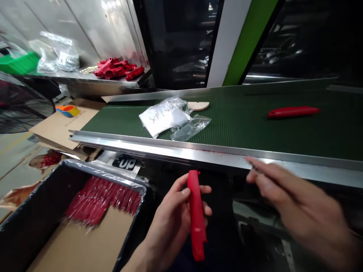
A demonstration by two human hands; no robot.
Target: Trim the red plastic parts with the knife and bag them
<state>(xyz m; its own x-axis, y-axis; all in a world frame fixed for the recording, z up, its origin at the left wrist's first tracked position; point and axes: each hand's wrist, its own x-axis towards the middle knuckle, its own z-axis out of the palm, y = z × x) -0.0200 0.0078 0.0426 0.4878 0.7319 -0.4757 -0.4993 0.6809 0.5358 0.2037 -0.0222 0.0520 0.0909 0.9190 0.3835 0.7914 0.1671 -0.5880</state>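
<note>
A long red plastic part (pixel 196 215) stands roughly upright in my left hand (pixel 176 211), thumb on its near face and fingers behind it. To the right, near the conveyor's metal edge, my right hand (pixel 295 204) is blurred, its thumb and index finger pinched together. Something small and dark seems to be between those fingertips, too blurred to make out. Another red part (pixel 293 112) lies on the green conveyor belt (pixel 238 124), beyond my right hand.
On the belt are a white package with handwriting (pixel 164 115), clear plastic and a beige half-round piece (pixel 198 106). A lined bin (pixel 70 166) of wrapped red parts stands lower left. Red parts (pixel 117 69) pile on a metal shelf; a fan (pixel 22 104) is at far left.
</note>
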